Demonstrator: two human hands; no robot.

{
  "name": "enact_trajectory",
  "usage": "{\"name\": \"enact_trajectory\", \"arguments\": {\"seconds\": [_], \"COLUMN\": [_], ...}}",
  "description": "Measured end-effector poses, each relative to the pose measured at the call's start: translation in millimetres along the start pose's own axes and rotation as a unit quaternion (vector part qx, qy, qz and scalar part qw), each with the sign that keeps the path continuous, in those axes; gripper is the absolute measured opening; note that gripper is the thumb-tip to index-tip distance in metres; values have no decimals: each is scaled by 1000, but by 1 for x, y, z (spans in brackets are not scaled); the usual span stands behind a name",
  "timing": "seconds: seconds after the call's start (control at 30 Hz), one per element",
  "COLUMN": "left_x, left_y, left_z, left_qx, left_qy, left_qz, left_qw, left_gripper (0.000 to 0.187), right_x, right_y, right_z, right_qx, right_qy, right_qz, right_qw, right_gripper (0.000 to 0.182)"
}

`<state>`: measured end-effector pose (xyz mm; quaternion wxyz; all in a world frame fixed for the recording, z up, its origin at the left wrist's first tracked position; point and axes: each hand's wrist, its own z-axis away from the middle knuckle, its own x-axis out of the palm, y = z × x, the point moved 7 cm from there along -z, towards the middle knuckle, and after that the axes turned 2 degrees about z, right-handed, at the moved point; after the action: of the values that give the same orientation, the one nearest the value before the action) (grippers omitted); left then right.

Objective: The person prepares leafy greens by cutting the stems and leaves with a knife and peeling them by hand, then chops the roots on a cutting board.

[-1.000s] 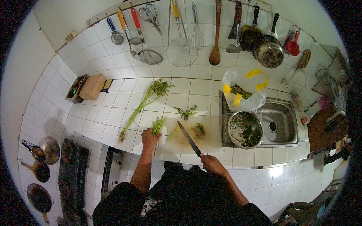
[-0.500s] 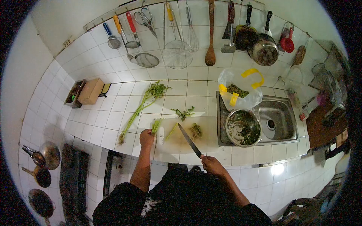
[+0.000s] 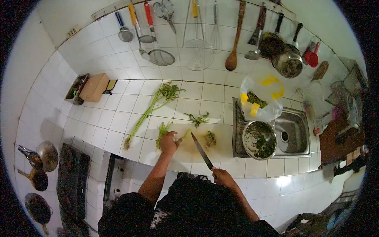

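In the head view my right hand (image 3: 223, 176) grips a kitchen knife (image 3: 202, 151) by its handle, the blade slanting up and left over the white cutting board (image 3: 197, 156). My left hand (image 3: 169, 142) is open, thumb and fingers apart, at the board's left side. Close to its fingertips lies a pale green stalk piece (image 3: 187, 135), near the knife tip. A bunch of cut green stalks (image 3: 162, 132) lies just left of that hand. On the board's right part sits a small heap of chopped greens (image 3: 210, 138). Loose leaves (image 3: 197, 118) rest at the board's far edge.
Long leafy stalks with roots (image 3: 148, 110) lie on the tiled counter. At right, a metal bowl (image 3: 245, 146) of chopped greens and a plastic bag (image 3: 272, 112) stand by the sink (image 3: 302, 136). A cardboard box (image 3: 94, 87) is at far left. Utensils hang along the wall.
My left hand has let go of the bunch of green stalks and moved right, towards the stalk piece on the board. The knife stays in my right hand. The whole view has shifted slightly.
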<state>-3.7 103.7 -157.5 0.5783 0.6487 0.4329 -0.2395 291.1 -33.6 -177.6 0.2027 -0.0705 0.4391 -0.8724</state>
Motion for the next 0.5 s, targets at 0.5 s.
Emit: {"name": "enact_trajectory", "arguments": {"seconds": [0.5], "left_x": [49], "left_y": [4], "left_z": [16], "left_qx": [-58], "left_qy": [-100], "left_qz": [382], "left_qw": [917], "left_gripper": [20], "right_x": [21], "right_y": [-78], "right_z": [28], "right_qx": [66], "right_qy": [46], "right_qz": [-55], "right_qw": [995], "right_gripper": [42]}}
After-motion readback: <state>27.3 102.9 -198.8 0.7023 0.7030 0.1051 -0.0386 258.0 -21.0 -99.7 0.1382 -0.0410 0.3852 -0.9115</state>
